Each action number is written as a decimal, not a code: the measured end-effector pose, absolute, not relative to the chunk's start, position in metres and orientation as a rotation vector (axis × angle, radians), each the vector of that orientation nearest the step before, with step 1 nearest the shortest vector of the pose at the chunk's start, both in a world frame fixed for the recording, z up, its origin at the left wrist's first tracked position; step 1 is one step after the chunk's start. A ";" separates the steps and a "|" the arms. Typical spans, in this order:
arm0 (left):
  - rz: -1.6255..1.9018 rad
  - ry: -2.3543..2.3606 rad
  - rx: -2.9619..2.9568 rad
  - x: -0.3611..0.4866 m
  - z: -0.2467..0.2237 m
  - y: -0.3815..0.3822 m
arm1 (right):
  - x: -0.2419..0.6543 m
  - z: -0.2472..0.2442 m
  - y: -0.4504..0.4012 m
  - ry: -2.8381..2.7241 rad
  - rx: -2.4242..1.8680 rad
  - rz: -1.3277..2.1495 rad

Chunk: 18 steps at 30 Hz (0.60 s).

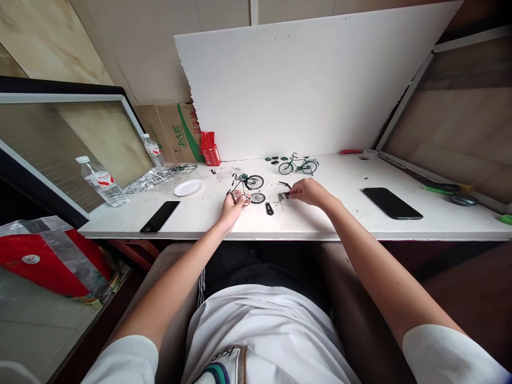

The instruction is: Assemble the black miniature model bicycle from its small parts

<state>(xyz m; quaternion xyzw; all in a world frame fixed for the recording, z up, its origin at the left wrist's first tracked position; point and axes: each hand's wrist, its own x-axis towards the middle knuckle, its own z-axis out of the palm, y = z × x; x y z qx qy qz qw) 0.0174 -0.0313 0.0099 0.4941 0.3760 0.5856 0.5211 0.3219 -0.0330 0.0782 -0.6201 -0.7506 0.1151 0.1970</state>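
Observation:
My left hand (234, 206), fingers closed, grips the thin black frame of a partly built miniature bicycle (240, 181). A spoked black wheel (254, 182) with a green part beside it stands at its far side. A loose-looking wheel (258, 198) is just right of my left fingertips. My right hand (307, 191) pinches a small dark part low over the table, by several tiny black pieces (282, 197); its exact shape is hidden. Between the hands lies a black box cutter-like piece (269, 208). Behind them stands a whole green miniature bicycle (298, 165).
On the white table (332, 224) lie a black phone (160, 217) at left and a larger one (392, 203) at right. A white plate (188, 187), plastic bottles (102, 181), a red box (210, 149) and small green pieces (274, 160) are farther back. A white board (312, 80) leans behind.

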 end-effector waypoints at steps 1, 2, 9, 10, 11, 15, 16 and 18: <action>1.399 0.902 1.189 0.017 0.010 -0.032 | 0.325 0.074 -0.032 -2.114 -1.773 0.315; 1.396 0.900 1.194 0.017 0.011 -0.032 | 0.326 0.071 -0.033 -2.124 -1.810 0.305; 1.390 0.853 1.177 0.017 0.017 -0.036 | 0.289 0.078 -0.049 -2.116 -1.853 -0.212; 1.390 0.846 1.172 0.016 0.017 -0.037 | 0.278 0.080 -0.052 -2.115 -1.745 -0.235; 1.393 0.841 1.166 0.016 0.018 -0.037 | 0.266 0.081 -0.055 -2.123 -1.628 -0.176; 1.424 0.826 1.134 0.014 0.020 -0.037 | 0.222 0.079 -0.056 -2.079 -1.183 0.440; 1.431 0.823 1.122 0.014 0.020 -0.036 | 0.213 0.077 -0.053 -2.039 -1.132 0.537; 1.443 0.816 1.095 0.014 0.019 -0.034 | 0.200 0.069 -0.047 -1.971 -1.072 0.672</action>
